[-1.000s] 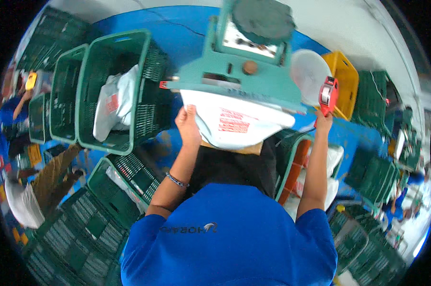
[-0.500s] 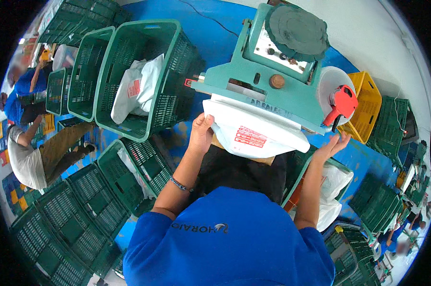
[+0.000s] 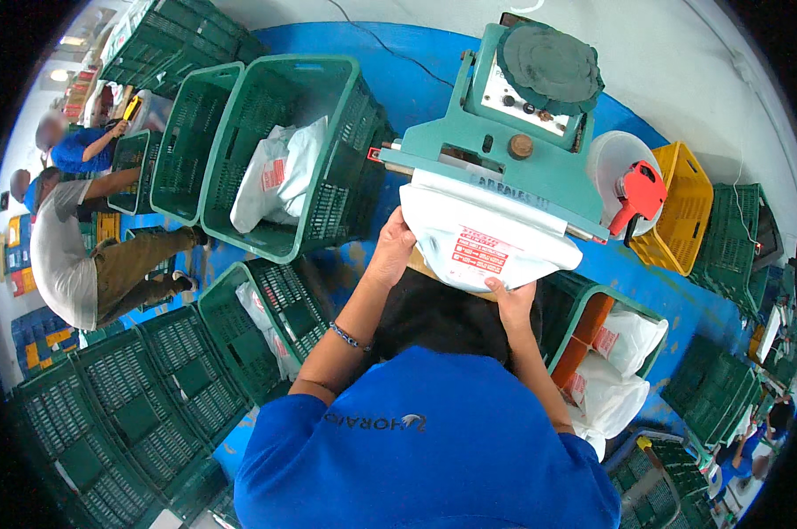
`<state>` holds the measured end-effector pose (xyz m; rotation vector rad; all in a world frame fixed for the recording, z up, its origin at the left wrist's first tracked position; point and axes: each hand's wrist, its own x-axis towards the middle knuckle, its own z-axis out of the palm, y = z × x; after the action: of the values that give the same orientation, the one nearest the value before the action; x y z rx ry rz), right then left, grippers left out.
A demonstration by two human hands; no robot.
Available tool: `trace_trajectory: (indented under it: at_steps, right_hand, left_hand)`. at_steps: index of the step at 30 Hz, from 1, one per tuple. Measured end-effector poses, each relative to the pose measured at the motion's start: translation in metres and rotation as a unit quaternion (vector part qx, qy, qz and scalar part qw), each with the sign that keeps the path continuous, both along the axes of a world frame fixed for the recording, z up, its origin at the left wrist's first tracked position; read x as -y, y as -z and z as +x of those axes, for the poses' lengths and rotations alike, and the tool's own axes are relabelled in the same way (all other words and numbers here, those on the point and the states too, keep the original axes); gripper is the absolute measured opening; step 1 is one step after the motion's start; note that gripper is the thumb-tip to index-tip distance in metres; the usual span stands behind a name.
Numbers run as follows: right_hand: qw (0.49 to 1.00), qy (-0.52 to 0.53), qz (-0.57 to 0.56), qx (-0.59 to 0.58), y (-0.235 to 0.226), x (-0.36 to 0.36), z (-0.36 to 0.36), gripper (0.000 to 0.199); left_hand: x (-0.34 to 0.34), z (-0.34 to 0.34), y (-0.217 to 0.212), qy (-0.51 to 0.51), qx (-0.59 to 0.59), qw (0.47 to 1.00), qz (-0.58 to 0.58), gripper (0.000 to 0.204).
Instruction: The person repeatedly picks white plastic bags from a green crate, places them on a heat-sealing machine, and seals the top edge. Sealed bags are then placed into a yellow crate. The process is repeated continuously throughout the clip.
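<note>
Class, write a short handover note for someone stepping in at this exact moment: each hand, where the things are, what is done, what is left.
Left hand: grips the left edge of the white bag.
Right hand: holds the bag's lower edge.
The bag's top edge sits under the bar of the teal sealing machine.
Done: filled white bags lie in the green crate on the left and in the bin on the right.
Left: whether this bag is sealed cannot be told.
</note>
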<state>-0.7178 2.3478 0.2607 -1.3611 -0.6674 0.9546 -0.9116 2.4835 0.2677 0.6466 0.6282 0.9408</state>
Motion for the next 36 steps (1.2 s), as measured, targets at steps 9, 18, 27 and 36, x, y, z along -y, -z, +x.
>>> trace_trajectory:
  at_steps: [9, 18, 27, 36]
  right_hand:
    - [0.996, -0.041, -0.03, 0.074, 0.008, -0.007, -0.026, 0.05]
    - [0.986, -0.087, -0.057, 0.127, 0.044, -0.006, -0.005, 0.063]
    - [0.97, -0.058, -0.048, 0.231, 0.07, -0.005, 0.002, 0.079]
    - [0.982, -0.054, -0.065, 0.169, 0.062, 0.0, 0.005, 0.079]
  left_hand:
    - [0.023, -0.013, 0.016, 0.103, -0.202, 0.969, 0.093, 0.081]
    - [0.028, 0.003, 0.035, 0.064, -0.209, 0.975, 0.049, 0.066]
    - [0.014, 0.003, 0.029, 0.09, -0.305, 0.936, 0.152, 0.088]
    - [0.023, 0.005, 0.025, 0.042, -0.343, 0.917, 0.202, 0.084]
